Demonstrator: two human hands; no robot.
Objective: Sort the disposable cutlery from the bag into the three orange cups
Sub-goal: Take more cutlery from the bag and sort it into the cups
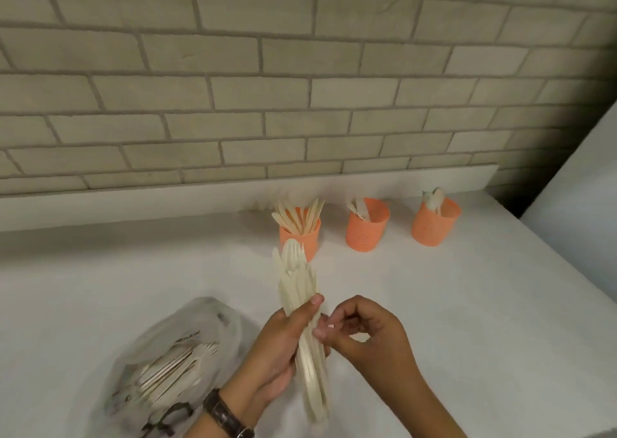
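Two hands work one bundle. The left hand (283,344) grips a bundle of disposable cutlery (298,290) upright, its tips fanned, evidently for selection. The right hand (364,330), fingers curled, pinches at the bundle's right edge, apparently to draw one piece out. The plastic bag (167,364), with cutlery inside, lies near left on the desk (434,304). Three orange cups (367,230) stand far, each partly filled.

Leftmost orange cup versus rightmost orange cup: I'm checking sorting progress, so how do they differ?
The leftmost orange cup holds many flat pieces fanned out; the rightmost orange cup holds only a few, with rounded ends. The leftmost cup is partly hidden behind the cutlery bundle that the left hand grips; the rightmost cup shows in full. Both are orange, perforated and upright on the white table.
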